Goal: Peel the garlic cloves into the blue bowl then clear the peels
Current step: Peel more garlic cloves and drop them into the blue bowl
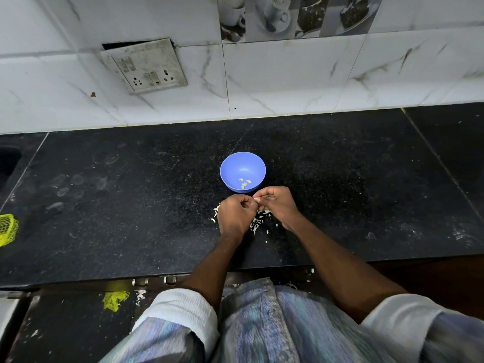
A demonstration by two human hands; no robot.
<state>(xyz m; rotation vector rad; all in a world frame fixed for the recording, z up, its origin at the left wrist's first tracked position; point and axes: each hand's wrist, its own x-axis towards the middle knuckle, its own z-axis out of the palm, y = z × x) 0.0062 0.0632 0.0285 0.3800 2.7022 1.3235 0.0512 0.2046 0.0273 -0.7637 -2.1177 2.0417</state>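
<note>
A round, smooth blue bowl [243, 171] of matte plastic sits at the centre of a black speckled stone worktop [131, 205]. Inside it, near its 6 o'clock wall, lie about 5 small, pale yellow peeled garlic cloves [244, 183], curved like crescents. Just beside the bowl at its 6 o'clock, the left hand [235, 216] and right hand [277, 204] meet, fingers curled in, together pinching a small pale garlic clove [256, 199]. Thin, papery white peels [258, 223] lie scattered on the worktop under and around the hands. At 12 o'clock, glossy white marble-veined wall tiles [288, 82] carry a grimy switchboard [146, 66].
</note>
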